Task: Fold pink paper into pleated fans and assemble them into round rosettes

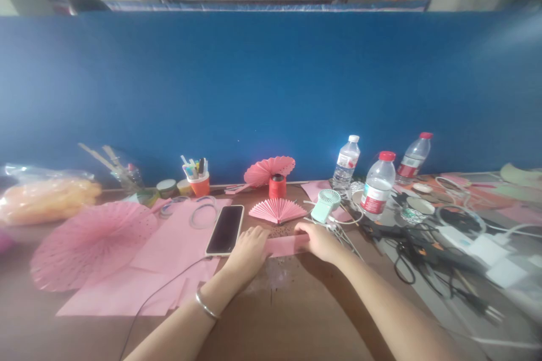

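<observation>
A narrow strip of pink paper (288, 246) stretches between my two hands, low over the brown table. My left hand (249, 248) grips its left end, fingers curled and partly hidden behind the paper. At the other end my right hand (318, 240) pinches the strip, thumb and fingers closed. Just beyond the strip lies a pleated pink paper fan (278, 211), spread in a half circle. Behind that stand a red jar (277, 186) with a dark top and another pink fan (270, 170). A phone (226, 230) rests right beside my left hand.
Pink sheets (165, 254) and a large round paper fan (93, 245) cover the left side. A pen cup (199, 185) stands behind the phone. To the right are a mint handheld fan (326, 206), several water bottles (378, 189), and tangled cables with white chargers (489, 248). A blue partition (271, 90) rises behind.
</observation>
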`<state>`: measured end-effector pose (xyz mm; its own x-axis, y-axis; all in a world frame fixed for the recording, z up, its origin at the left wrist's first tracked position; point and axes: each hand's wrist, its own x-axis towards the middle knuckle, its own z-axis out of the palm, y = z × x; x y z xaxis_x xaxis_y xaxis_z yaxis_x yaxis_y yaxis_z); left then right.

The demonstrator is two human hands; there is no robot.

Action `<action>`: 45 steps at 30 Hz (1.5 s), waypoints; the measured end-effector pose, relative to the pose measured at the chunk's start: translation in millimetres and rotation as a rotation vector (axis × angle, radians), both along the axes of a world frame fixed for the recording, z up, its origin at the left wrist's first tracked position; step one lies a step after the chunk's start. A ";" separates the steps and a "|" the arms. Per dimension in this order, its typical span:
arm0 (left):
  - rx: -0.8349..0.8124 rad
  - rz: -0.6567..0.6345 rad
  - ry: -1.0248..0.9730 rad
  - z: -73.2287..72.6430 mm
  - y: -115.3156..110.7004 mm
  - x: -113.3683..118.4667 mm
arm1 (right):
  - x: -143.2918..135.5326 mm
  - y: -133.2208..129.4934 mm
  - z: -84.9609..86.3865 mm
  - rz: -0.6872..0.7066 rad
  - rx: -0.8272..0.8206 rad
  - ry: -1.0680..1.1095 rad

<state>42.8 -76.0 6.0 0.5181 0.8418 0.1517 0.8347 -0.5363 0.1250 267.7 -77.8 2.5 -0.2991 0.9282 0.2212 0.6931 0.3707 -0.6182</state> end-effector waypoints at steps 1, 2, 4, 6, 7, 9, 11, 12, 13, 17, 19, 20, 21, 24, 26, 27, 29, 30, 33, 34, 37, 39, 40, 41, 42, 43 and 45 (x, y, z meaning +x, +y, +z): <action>-0.019 0.004 0.010 1.6 0.4 -0.1 | 2.0 1.1 0.5 -0.025 -0.050 0.033; -0.048 0.015 0.017 3.4 0.6 -0.3 | 4.2 2.4 0.8 -0.051 -0.098 0.069; -0.113 0.057 0.022 7.5 0.5 -1.5 | 8.6 4.7 1.3 -0.095 -0.175 0.141; -0.164 0.089 0.018 11.3 0.2 -3.3 | 12.4 6.2 1.4 -0.110 -0.228 0.189; -0.187 0.085 0.007 12.8 0.0 -4.3 | 13.9 6.5 1.2 -0.107 -0.247 0.198; -0.237 0.055 -0.041 15.1 0.2 -6.4 | 15.8 7.0 0.6 -0.100 -0.275 0.192; -0.299 0.030 -0.097 16.1 1.0 -8.6 | 16.8 7.6 -0.6 -0.085 -0.297 0.174; -0.319 0.019 -0.118 16.4 1.6 -9.6 | 17.0 8.0 -1.4 -0.075 -0.303 0.168; -0.334 0.006 -0.132 16.6 2.1 -10.4 | 17.1 8.5 -2.1 -0.067 -0.310 0.165; -0.337 -0.027 -0.153 18.4 2.9 -12.2 | 16.7 9.6 -4.4 -0.039 -0.323 0.172; -0.344 -0.016 -0.160 20.1 2.2 -12.0 | 16.2 9.1 -4.6 -0.023 -0.310 0.202; -0.353 -0.015 -0.167 20.9 1.7 -11.8 | 15.9 8.6 -4.5 -0.014 -0.303 0.223; -0.363 -0.019 -0.176 21.7 1.2 -11.5 | 15.6 8.2 -4.3 -0.003 -0.300 0.245; -0.386 -0.042 -0.200 23.2 0.0 -11.1 | 15.3 7.3 -3.1 0.038 -0.311 0.275; -0.389 -0.049 -0.207 23.6 -0.4 -11.2 | 16.1 7.1 -2.4 0.055 -0.330 0.274; -0.388 -0.050 -0.209 23.7 -0.4 -11.3 | 16.9 7.1 -2.1 0.060 -0.338 0.272; -0.388 -0.052 -0.209 23.9 -0.1 -11.6 | 19.1 7.0 -2.0 0.067 -0.349 0.270; -0.387 -0.054 -0.208 24.0 0.2 -11.9 | 20.5 6.9 -2.1 0.070 -0.351 0.270; -0.394 -0.047 -0.215 24.2 1.9 -13.7 | 24.6 6.7 -2.7 0.069 -0.348 0.302; -0.397 -0.037 -0.219 24.3 2.6 -14.8 | 25.8 6.7 -2.8 0.080 -0.349 0.328; -0.391 -0.025 -0.234 24.9 4.6 -18.6 | 28.6 7.0 -2.7 0.181 -0.372 0.433; -0.382 -0.041 -0.240 25.7 4.8 -20.7 | 29.5 7.1 -2.2 0.249 -0.388 0.481; -0.380 -0.043 -0.240 25.9 4.5 -21.1 | 29.3 6.8 -1.6 0.260 -0.380 0.487; -0.382 -0.039 -0.235 25.8 3.9 -21.0 | 28.6 6.2 -0.5 0.255 -0.357 0.484; -0.387 -0.033 -0.226 25.3 2.9 -20.3 | 27.1 5.0 1.3 0.234 -0.315 0.467; -0.392 -0.026 -0.217 24.3 1.6 -19.0 | 24.6 3.2 3.6 0.199 -0.255 0.429; -0.390 -0.020 -0.198 20.9 -1.4 -15.3 | 16.0 -2.2 9.9 0.104 -0.093 0.282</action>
